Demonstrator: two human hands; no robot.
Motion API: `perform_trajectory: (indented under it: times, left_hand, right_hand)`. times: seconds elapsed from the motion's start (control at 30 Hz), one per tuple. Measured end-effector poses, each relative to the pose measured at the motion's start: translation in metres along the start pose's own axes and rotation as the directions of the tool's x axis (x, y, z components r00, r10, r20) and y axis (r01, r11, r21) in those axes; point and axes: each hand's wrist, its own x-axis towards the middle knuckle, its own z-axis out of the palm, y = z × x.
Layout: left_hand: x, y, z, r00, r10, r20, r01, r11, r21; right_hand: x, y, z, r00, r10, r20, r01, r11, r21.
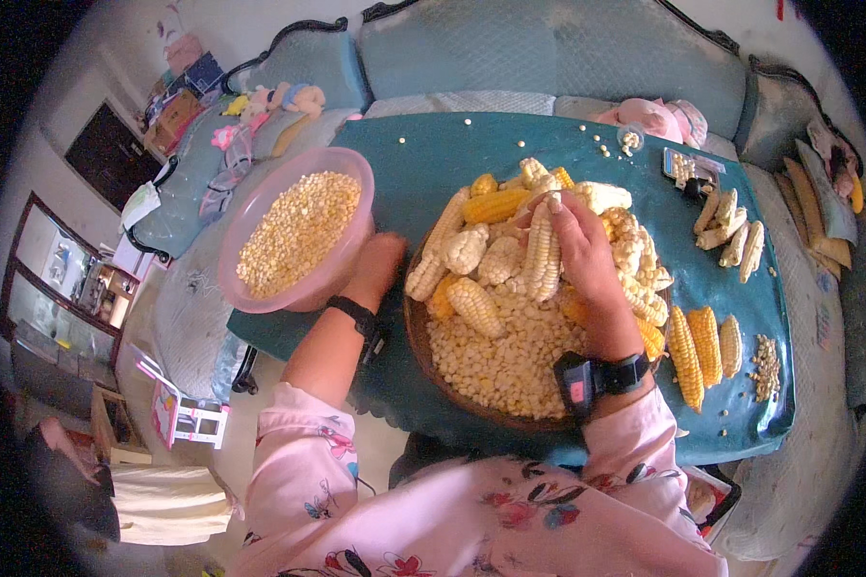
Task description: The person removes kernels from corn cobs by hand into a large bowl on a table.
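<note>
My right hand [583, 245] is closed around a pale corn cob [543, 255], held tilted over a round brown basket [413, 332]. Loose white kernels [505, 370] fill the near part of that basket. White and yellow corn cobs [496, 206] are heaped over its far and right sides. Between basket and bowl, my left hand [383, 256] is beside the right wall of a pink plastic bowl [354, 231]; its fingers are mostly hidden, and whether they touch the bowl I cannot tell. Pale yellow kernels [298, 236] fill the bowl.
On the dark green tablecloth [404, 163], right of the basket, lie yellow cobs [695, 351], a small kernel pile [766, 368] and bare cobs [731, 231]. A small clear cup [630, 140] and a clear container [691, 169] stand farther back. A blue sofa [548, 58] borders the table.
</note>
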Motion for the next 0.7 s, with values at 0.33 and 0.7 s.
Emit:
perform_trajectory:
  times: [0.33,0.7]
  left_hand:
    - [-0.023,0.046,-0.057,0.925,-0.176,-0.336,0.008,0.895,-0.447]
    - [-0.012,0.202,-0.12,0.915,0.113,-0.387,-0.378,0.572,-0.728]
  right_hand:
    - [-0.003,-0.01,-0.002,0.996,0.087,-0.002,-0.084,0.971,0.225]
    - [0.003,-0.004,-0.007,0.989,0.033,-0.144,0.058,0.81,0.583]
